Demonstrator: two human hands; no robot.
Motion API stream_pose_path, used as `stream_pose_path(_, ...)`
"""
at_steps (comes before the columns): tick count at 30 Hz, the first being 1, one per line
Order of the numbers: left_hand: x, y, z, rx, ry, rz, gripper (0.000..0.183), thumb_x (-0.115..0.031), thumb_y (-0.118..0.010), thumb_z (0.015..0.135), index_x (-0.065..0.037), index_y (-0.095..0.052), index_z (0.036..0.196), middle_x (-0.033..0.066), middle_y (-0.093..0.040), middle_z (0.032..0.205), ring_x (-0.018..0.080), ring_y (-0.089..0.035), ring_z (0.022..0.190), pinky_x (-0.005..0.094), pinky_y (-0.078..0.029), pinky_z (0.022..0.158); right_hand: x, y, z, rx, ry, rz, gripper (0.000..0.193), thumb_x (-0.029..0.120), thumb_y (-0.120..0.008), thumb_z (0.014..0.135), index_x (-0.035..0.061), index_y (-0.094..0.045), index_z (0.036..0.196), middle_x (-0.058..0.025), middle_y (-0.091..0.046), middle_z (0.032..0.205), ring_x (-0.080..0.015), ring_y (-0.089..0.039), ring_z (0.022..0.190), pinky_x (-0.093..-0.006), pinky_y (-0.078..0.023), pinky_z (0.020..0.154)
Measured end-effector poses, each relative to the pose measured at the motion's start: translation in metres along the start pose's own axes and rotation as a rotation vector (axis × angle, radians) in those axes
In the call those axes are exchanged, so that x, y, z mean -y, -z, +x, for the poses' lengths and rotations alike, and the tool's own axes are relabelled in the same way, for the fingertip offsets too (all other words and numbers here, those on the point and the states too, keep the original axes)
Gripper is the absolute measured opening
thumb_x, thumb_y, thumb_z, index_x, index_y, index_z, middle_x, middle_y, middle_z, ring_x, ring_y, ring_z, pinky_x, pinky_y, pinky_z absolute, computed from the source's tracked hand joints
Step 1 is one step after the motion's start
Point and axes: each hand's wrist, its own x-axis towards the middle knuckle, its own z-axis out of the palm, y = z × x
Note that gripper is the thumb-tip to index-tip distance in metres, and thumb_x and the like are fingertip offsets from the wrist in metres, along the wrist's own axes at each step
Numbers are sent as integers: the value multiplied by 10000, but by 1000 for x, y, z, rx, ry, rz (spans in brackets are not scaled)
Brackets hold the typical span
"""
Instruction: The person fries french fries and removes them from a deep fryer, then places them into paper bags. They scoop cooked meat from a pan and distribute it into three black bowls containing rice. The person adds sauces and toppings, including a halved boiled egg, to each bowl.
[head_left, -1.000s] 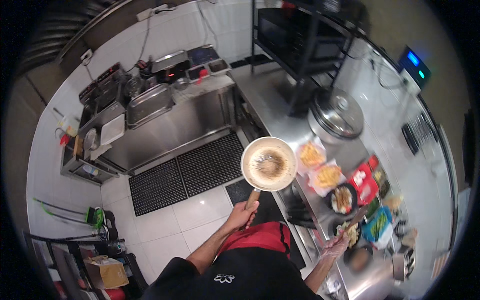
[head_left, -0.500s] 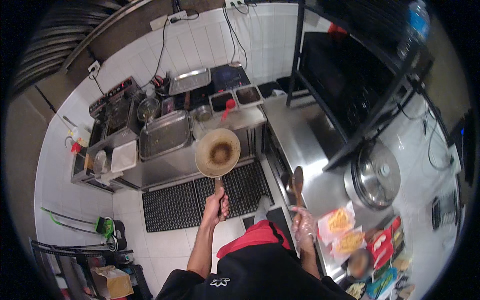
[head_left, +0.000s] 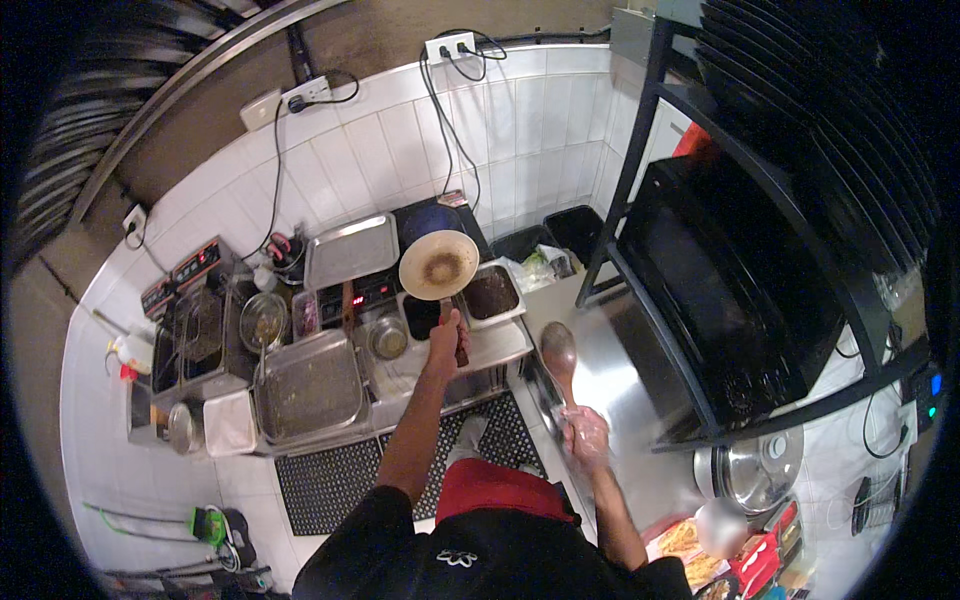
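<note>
Strong glare on steel ctr (head_left: 622, 395), fisheye warp w/ blk corners

tray (head_left: 310, 395) on counter (head_left: 493, 347), left of pan (head_left: 440, 265); spoon (head_left: 559, 350) right of pan; pot (head_left: 765, 475) right of spoon

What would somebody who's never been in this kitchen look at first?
Probably the pan, pale with a brown patch inside, held out in the left hand near the middle of the picture. Next might come the spoon in the right hand, lower and further right. The bright red cloth around the person's waist, near the bottom, would catch the eye too.
</note>
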Motion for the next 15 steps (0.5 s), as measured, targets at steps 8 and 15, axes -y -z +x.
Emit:
stream_pose_path(8, -43, 6, 191, -86, -22, 267, 512, -451, -641, 1016, -56, -579, 696, 59, -578, 578, 192, -562, 429, 365, -469, 395, -15, -41, 24, -351, 44, 38, 298, 299, -586, 999, 23, -694, 962, -5, -490, 558, -116, -430, 389, -292, -355, 358)
stream_pose_path(15, -61, 30, 219, -178, -101, 1027, 501, -398, -689, 975, 87, -639, 1090, 267, -712, 927, 343, -736, 937, 526, -581, 860, 9, -95, 67, -406, 7, 137, 289, 262, -563, 996, 8, -699, 999, -3, -479, 576, -120, -409, 380, -289, -357, 355)
